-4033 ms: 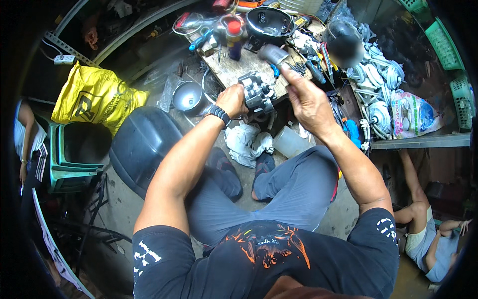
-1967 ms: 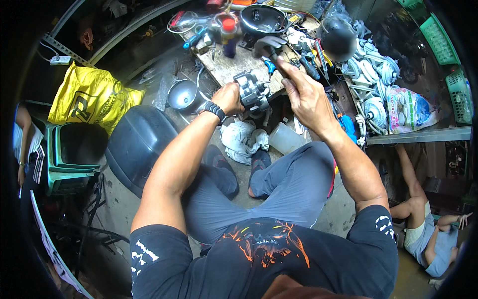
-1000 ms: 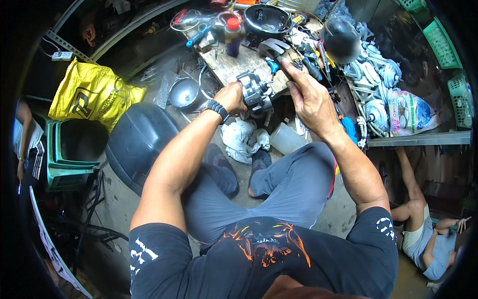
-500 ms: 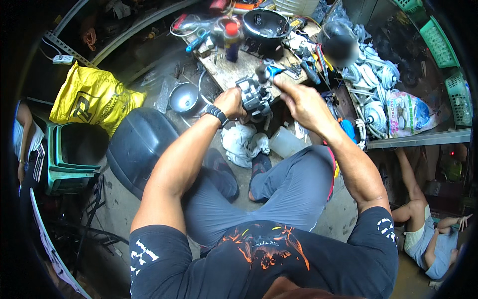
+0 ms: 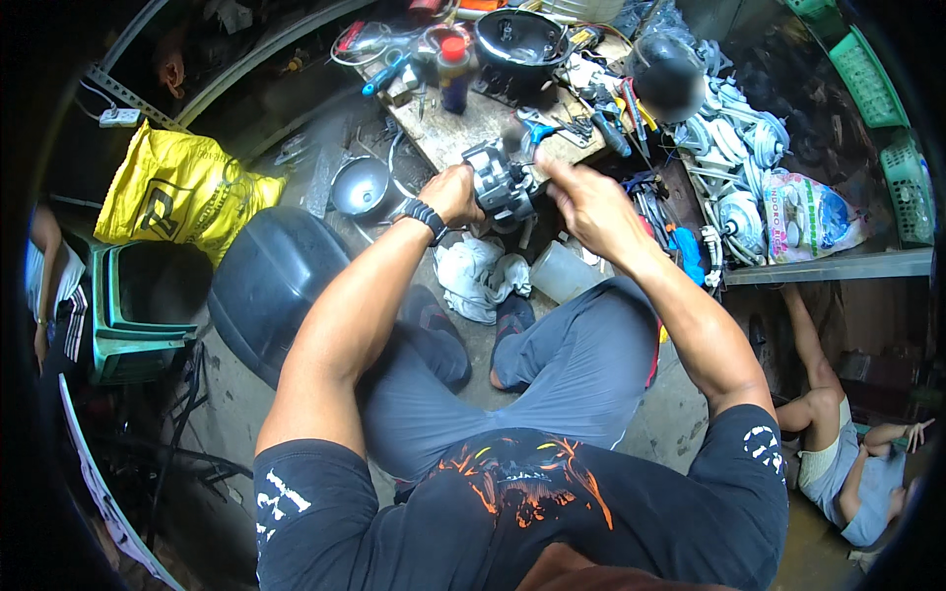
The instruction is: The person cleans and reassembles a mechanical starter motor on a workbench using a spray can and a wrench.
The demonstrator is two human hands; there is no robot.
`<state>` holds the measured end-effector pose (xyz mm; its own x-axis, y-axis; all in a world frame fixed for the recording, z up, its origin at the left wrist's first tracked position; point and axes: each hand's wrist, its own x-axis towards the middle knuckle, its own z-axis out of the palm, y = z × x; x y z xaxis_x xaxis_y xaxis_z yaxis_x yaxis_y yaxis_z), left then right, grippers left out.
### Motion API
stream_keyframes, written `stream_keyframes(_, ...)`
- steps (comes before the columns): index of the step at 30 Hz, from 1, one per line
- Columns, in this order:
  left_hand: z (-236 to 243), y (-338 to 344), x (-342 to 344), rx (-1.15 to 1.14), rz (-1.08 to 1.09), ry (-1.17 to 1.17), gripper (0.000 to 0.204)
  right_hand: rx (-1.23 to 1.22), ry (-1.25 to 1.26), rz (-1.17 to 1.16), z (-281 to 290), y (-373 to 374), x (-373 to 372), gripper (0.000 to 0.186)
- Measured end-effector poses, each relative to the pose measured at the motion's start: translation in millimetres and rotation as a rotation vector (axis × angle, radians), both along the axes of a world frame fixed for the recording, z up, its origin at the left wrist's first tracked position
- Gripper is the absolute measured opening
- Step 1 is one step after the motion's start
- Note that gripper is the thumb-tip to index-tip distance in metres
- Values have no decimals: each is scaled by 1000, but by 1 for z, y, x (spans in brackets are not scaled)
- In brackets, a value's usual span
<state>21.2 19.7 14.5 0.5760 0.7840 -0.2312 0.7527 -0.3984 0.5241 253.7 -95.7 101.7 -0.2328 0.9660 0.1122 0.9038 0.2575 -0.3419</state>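
1. The grey metal part (image 5: 501,187), ribbed and blocky, is at the near edge of the wooden board (image 5: 426,126); whether it rests on the wood or is held just off it, I cannot tell.
2. The left hand (image 5: 453,197), with a black watch (image 5: 428,221) at the wrist, grasps the part's left side.
3. The right hand (image 5: 589,205) is curled around a hammer (image 5: 516,144), of which little more than a dark, blurred head shows by the part's upper right; contact between them is unclear.
4. Just beyond lies a blue-handled tool (image 5: 538,130); farther back on the board stand a red-capped bottle (image 5: 454,84) and a round black bowl (image 5: 522,41).
5. Below the part, a white cloth (image 5: 471,276) lies near the person's feet, beside a translucent container (image 5: 562,274).
6. To the left are a silvery bowl (image 5: 361,187), a black case (image 5: 278,291), a yellow sack (image 5: 182,187) and green stools (image 5: 138,340).
7. To the right, pale metal parts (image 5: 764,143) are heaped behind a printed plastic bag (image 5: 808,219).
8. A seated co-worker (image 5: 869,492) shows at the lower right.
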Motion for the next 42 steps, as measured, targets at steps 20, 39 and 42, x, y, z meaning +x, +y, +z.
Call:
stream_keyframes(20,-6,4,-5,-10,-13,-22,61,42,61,54,1,13,-5,48)
stream_keyframes(39,-15,3,-11,76,-11,-80,57,37,70,82,3,6,-3,47)
stream_keyframes(42,-15,3,-17,-28,16,-100,50,336,291,145,37,5,-24,45)
